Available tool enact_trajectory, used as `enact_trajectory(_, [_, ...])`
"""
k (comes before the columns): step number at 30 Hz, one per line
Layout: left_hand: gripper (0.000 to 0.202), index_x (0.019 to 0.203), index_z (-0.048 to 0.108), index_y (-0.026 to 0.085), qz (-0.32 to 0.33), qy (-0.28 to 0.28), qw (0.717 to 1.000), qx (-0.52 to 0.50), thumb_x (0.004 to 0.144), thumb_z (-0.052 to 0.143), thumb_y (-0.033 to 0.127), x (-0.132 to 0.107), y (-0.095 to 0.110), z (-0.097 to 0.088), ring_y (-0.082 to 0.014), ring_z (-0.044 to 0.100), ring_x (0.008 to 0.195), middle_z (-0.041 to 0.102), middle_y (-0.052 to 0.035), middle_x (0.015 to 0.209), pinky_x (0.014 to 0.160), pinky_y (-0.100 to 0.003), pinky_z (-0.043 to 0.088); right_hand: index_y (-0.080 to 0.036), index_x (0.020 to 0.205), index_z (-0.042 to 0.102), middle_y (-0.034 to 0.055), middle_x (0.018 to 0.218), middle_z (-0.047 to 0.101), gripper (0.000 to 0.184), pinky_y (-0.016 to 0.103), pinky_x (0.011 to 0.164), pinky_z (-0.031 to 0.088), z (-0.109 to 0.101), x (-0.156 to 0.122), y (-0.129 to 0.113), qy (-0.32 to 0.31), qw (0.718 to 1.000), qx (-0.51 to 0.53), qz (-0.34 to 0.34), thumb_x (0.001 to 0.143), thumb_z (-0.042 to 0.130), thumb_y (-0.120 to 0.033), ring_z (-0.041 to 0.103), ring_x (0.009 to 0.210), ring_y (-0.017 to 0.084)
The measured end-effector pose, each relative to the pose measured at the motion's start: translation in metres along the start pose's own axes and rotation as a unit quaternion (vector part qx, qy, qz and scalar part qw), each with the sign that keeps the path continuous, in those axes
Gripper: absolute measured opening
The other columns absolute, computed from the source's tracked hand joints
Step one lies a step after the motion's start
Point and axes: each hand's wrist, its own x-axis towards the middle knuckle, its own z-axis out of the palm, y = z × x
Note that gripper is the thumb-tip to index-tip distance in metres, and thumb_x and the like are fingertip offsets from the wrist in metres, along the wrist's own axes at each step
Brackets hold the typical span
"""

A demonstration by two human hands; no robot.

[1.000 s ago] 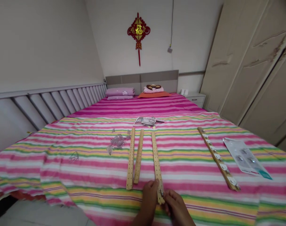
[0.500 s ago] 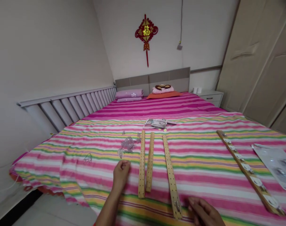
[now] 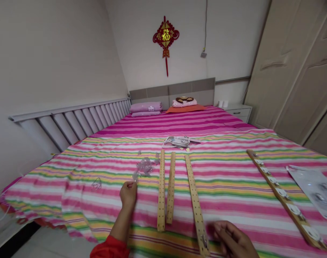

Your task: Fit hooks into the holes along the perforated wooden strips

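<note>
My left hand (image 3: 128, 195) has its fingers pinched together at the lower edge of some clear plastic scraps (image 3: 144, 166); what is between the fingertips is too small to name. My right hand (image 3: 233, 238) is curled, thumb against fingers, just right of a perforated wooden strip (image 3: 195, 200). Any object inside it is hidden. A small metal piece (image 3: 204, 240) sits on that strip's near end. Two more perforated wooden strips, a longer one (image 3: 161, 193) and a shorter one (image 3: 171, 190), lie side by side between my hands.
At the right lies a wooden strip (image 3: 280, 191) bearing a row of white discs with metal parts, beside a clear plastic package (image 3: 314, 190). Farther back is a plastic bag (image 3: 176, 142). Thin wire-like loops (image 3: 97, 183) lie left on the striped bedcover (image 3: 225, 179).
My left hand has moved left and slightly away from me, up to the plastic scraps. The right hand stays beside the strip's near end. The view has shifted slightly.
</note>
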Motion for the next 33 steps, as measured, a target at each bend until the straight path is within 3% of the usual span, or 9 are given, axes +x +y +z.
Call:
enact_trajectory(3, [0.027,0.069,0.059,0.018,0.013,-0.001,0.998,-0.056,0.061,0.061,0.044,-0.017,0.009,-0.010,-0.0200,0.061,0.063,0.064,-0.0030,0.062,0.061,-0.030,0.047,-0.018,0.070,0.068,-0.0030,0.051,0.053,0.048,0.021,0.040,0.030,0.001,0.005,-0.004,-0.020,1.000,-0.002,-0.012,0.061,0.069,-0.065,0.040,0.041,0.008])
enact_trajectory(7, [0.038,0.073,0.062,0.017,0.035,-0.038,0.990,-0.133,0.059,0.066,0.052,-0.062,0.031,-0.017,-0.0170,0.058,0.059,0.062,-0.0011,0.061,0.057,-0.028,0.048,-0.017,0.072,0.068,-0.0010,0.056,0.057,0.047,0.023,0.044,0.035,0.012,0.012,-0.013,-0.062,0.997,0.007,-0.038,0.061,0.071,-0.063,0.045,0.043,0.010])
enact_trajectory(12, [0.038,0.078,0.063,0.017,0.079,-0.120,0.975,-0.169,0.066,0.067,0.053,-0.117,0.052,-0.002,-0.0146,0.057,0.057,0.059,0.0001,0.061,0.054,-0.024,0.048,-0.018,0.068,0.062,-0.0061,0.046,0.047,0.046,0.021,0.040,0.030,0.044,0.019,-0.026,-0.090,0.994,0.033,-0.055,0.060,0.071,-0.062,0.040,0.038,0.008])
enact_trajectory(15, [0.033,0.078,0.063,0.017,0.111,-0.158,0.967,-0.166,0.070,0.065,0.049,-0.133,0.053,0.013,-0.0158,0.058,0.058,0.061,-0.0016,0.064,0.054,-0.025,0.049,-0.018,0.068,0.061,-0.0059,0.047,0.050,0.042,0.020,0.037,0.028,0.060,0.027,-0.026,-0.098,0.993,0.032,-0.058,0.065,0.068,-0.059,0.041,0.037,0.008])
enact_trajectory(18, [0.024,0.077,0.064,0.018,0.189,-0.183,0.951,-0.162,0.074,0.064,0.042,-0.141,0.055,0.022,-0.0177,0.062,0.066,0.064,-0.0040,0.071,0.062,-0.027,0.051,-0.017,0.071,0.062,-0.0049,0.051,0.054,0.038,0.020,0.038,0.032,0.071,0.038,-0.026,-0.102,0.993,0.036,-0.053,0.067,0.069,-0.054,0.046,0.039,0.008])
enact_trajectory(21, [0.015,0.076,0.065,0.020,0.271,-0.221,0.923,-0.161,0.078,0.061,0.034,-0.152,0.061,0.022,-0.0185,0.064,0.075,0.066,-0.0051,0.077,0.071,-0.028,0.051,-0.016,0.084,0.066,-0.0032,0.057,0.061,0.040,0.022,0.040,0.037,0.077,0.046,-0.029,-0.102,0.992,0.060,-0.042,0.065,0.072,-0.050,0.053,0.043,0.011])
enact_trajectory(23, [0.012,0.077,0.066,0.021,0.291,-0.257,0.907,-0.161,0.080,0.060,0.030,-0.161,0.065,0.018,-0.0186,0.065,0.079,0.068,-0.0053,0.079,0.074,-0.028,0.051,-0.016,0.091,0.067,-0.0008,0.064,0.066,0.044,0.023,0.043,0.041,0.079,0.046,-0.032,-0.106,0.989,0.089,-0.042,0.062,0.075,-0.049,0.057,0.049,0.013])
enact_trajectory(28, [0.012,0.081,0.067,0.021,0.253,-0.306,0.903,-0.165,0.081,0.059,0.030,-0.175,0.061,0.005,-0.0198,0.066,0.088,0.070,-0.0072,0.090,0.078,-0.029,0.053,-0.016,0.088,0.070,0.0023,0.070,0.070,0.045,0.024,0.048,0.045,0.080,0.035,-0.032,-0.113,0.984,0.135,-0.037,0.059,0.079,-0.049,0.059,0.053,0.014])
enact_trajectory(33, [0.013,0.079,0.065,0.020,0.184,-0.341,0.908,-0.161,0.079,0.060,0.031,-0.176,0.048,-0.004,-0.0182,0.066,0.081,0.069,-0.0068,0.087,0.070,-0.026,0.053,-0.016,0.080,0.069,-0.0030,0.050,0.059,0.045,0.022,0.043,0.040,0.080,0.024,-0.024,-0.123,0.987,0.103,-0.021,0.060,0.076,-0.056,0.052,0.043,0.011])
